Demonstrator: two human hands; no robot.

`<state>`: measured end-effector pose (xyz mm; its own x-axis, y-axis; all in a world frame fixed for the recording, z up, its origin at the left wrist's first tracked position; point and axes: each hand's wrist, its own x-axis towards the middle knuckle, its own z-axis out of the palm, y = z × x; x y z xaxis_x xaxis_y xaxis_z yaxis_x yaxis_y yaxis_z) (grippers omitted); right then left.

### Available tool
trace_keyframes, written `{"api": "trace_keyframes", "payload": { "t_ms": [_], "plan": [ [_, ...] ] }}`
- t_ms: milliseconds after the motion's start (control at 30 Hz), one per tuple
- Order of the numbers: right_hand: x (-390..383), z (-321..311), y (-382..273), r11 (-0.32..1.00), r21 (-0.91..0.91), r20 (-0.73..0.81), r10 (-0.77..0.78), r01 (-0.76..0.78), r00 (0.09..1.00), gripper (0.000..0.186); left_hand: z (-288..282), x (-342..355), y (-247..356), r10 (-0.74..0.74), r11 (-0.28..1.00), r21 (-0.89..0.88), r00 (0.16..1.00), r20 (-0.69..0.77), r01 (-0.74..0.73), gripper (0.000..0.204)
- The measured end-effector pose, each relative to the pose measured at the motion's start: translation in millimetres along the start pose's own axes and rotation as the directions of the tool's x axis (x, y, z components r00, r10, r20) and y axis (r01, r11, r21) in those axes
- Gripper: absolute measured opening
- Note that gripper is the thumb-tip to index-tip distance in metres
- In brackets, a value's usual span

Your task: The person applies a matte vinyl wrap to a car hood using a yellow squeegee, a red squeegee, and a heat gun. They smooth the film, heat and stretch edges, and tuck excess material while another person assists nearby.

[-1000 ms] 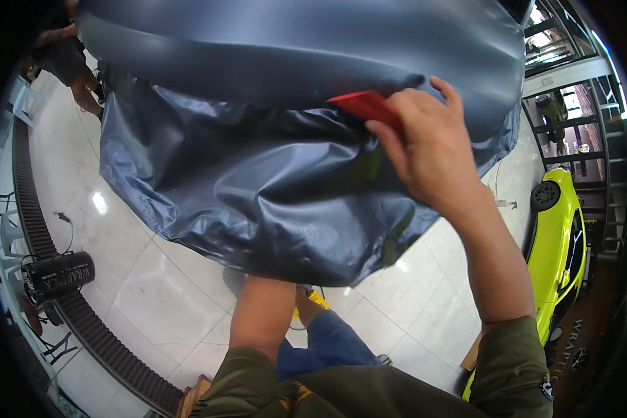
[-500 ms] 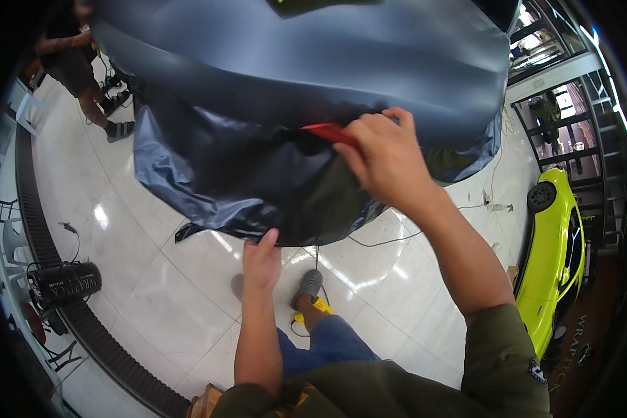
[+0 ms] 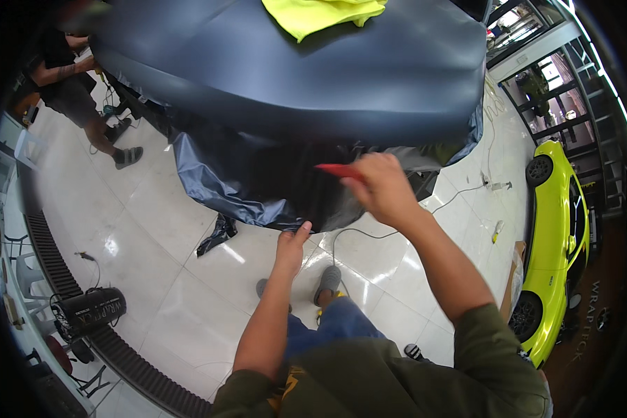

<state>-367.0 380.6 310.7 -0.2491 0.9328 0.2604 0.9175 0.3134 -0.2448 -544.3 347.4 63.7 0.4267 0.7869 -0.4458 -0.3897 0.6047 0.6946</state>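
Right hand [image 3: 383, 189] grips red squeegee [image 3: 338, 170] (left hand [image 3: 290, 245] pinches film [image 3: 209, 177])

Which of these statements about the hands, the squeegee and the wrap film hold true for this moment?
1. The right hand holds a red squeegee. True.
2. The left hand rests flat on the floor. False: it pinches the hanging lower edge of the dark blue film.
3. A yellow-green cloth lies on top of the wrapped body. True.
4. The parked car at right is red. False: it is yellow-green.
5. Another person stands at upper left. True.
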Motion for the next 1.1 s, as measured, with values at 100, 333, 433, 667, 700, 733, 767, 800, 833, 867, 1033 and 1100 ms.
{"api": "trace_keyframes", "payload": {
  "t_ms": [100, 333, 433, 667, 700, 733, 767, 800, 833, 867, 1033, 1100],
  "plan": [
    [-57.2, -9.7, 28.8, 0.819, 0.273, -0.120, 0.550, -0.506, 0.826, 0.021, -0.4, -14.0, 13.7, -0.153, 0.987, 0.068, 0.985, 0.081, 0.147, 0.032],
    [-21.5, -5.0, 83.3, 0.889, -0.025, -0.616, 0.347, -0.458, 0.707, 0.033, -22.5, -34.4, 63.1, -0.268, 0.938, 0.274, 0.947, 0.178, 0.214, 0.055],
    [1.3, 59.3, 34.0, 0.942, -0.141, -0.631, 0.152, -0.305, 0.761, 0.036, -49.3, -40.6, 75.3, -0.355, 0.845, 0.462, 0.929, 0.107, 0.270, 0.051],
    [-9.6, 75.0, -8.0, 0.981, 0.144, -0.525, 0.185, -0.128, 0.831, 0.046, -105.5, -37.4, 81.2, -0.343, 0.409, 0.912, 0.930, 0.129, 0.024, 0.040],
    [-14.3, 55.0, 8.9, 0.973, 0.112, -0.582, 0.231, -0.204, 0.780, 0.046, -96.3, -42.6, 96.9, -0.348, 0.460, 0.888, 0.922, 0.173, 0.007, 0.041],
    [-10.4, 34.8, 23.8, 0.953, 0.090, -0.637, 0.278, -0.288, 0.719, 0.046, -85.8, -52.7, 117.6, -0.358, 0.503, 0.864, 0.909, 0.213, -0.005, 0.043],
    [-2.3, 20.4, 35.1, 0.920, 0.048, -0.630, 0.330, -0.388, 0.703, 0.046, -60.1, -52.7, 149.8, -0.323, 0.476, 0.873, 0.901, 0.289, -0.110, 0.037],
    [1.9, 12.1, 40.9, 0.875, 0.010, -0.619, 0.386, -0.485, 0.684, 0.046, -39.6, -47.4, 176.8, -0.196, 0.446, 0.857, 0.906, 0.375, -0.258, 0.033],
    [6.7, 20.8, 37.4, 0.886, -0.124, -0.631, 0.278, -0.447, 0.724, 0.046, -15.1, -38.0, 201.0, -0.072, 0.406, 0.820, 0.881, 0.468, -0.403, 0.028],
    [10.6, 35.6, 20.5, 0.898, -0.182, -0.611, 0.217, -0.401, 0.762, 0.045, 19.4, -30.3, 231.9, 0.106, 0.397, 0.711, 0.798, 0.593, -0.581, 0.020],
    [11.4, 75.0, -64.9, 0.870, 0.173, -0.452, 0.486, -0.461, 0.748, 0.037, 134.8, 39.1, 305.9, 0.234, -0.308, 0.427, 0.367, 0.900, -0.850, 0.044],
    [-4.9, 81.2, -81.7, 0.795, 0.307, -0.466, 0.605, -0.523, 0.646, 0.032, 160.7, 67.8, 303.3, 0.151, -0.509, 0.318, 0.281, 0.948, -0.800, 0.056]
  ]
}}
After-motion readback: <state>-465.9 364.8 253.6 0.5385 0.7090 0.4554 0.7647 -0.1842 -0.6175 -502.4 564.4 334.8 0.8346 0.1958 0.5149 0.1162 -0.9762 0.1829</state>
